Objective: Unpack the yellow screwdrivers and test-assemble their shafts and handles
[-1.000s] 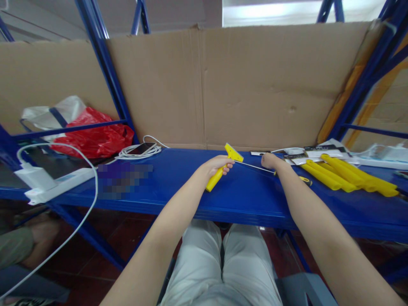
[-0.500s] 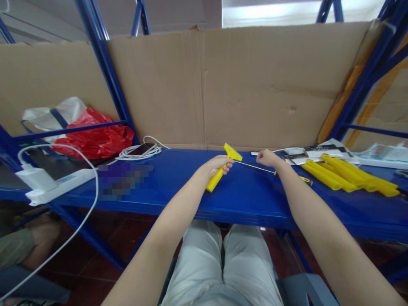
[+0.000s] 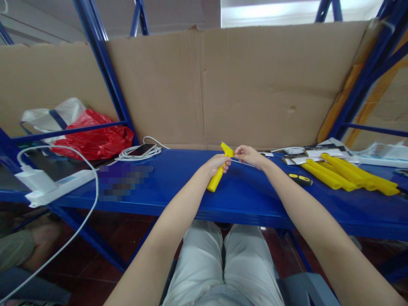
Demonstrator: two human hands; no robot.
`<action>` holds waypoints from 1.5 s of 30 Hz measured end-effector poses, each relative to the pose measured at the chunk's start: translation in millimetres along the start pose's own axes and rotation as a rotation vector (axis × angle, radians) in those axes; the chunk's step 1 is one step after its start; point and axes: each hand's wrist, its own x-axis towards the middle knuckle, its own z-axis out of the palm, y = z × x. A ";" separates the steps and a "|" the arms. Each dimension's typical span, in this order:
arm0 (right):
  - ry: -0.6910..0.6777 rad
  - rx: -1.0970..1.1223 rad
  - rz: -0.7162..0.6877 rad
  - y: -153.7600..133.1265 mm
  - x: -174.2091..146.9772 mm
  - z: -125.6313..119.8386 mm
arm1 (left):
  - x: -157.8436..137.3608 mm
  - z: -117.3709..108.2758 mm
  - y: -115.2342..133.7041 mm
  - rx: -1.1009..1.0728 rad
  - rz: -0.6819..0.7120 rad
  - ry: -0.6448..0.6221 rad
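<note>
My left hand (image 3: 219,163) is wrapped round the handle of a yellow scraper (image 3: 216,180), with the scraper's wide head tilted up beyond my fingers. Right beside that head, my right hand (image 3: 250,155) is closed in a pinch. Whatever is between its fingertips is too small to make out. A screwdriver with a black and yellow handle (image 3: 300,179) lies on the blue table, its thin metal shaft pointing left under my right wrist and hand.
Several yellow handles (image 3: 347,176) lie in a row on the right, by black and white packets (image 3: 325,151). Left are a white power strip (image 3: 68,185), a coiled white cable (image 3: 135,153) and a red plastic bag (image 3: 98,134). A cardboard wall (image 3: 255,85) closes the back.
My right hand has moved left from above the screwdriver's shaft to the scraper's head. The screwdriver's handle now shows more fully. My left hand keeps its hold on the scraper.
</note>
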 end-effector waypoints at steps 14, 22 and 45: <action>0.119 -0.063 0.036 1.3 2.7 5.3 | 1.9 0.6 -0.9 0.010 -0.004 -0.012; 0.181 -0.113 0.071 0.6 2.2 2.7 | -0.2 -0.2 0.4 0.028 -0.001 -0.022; 0.017 0.552 0.190 3.6 3.1 -5.5 | -9.3 1.5 8.1 -0.074 0.031 -0.093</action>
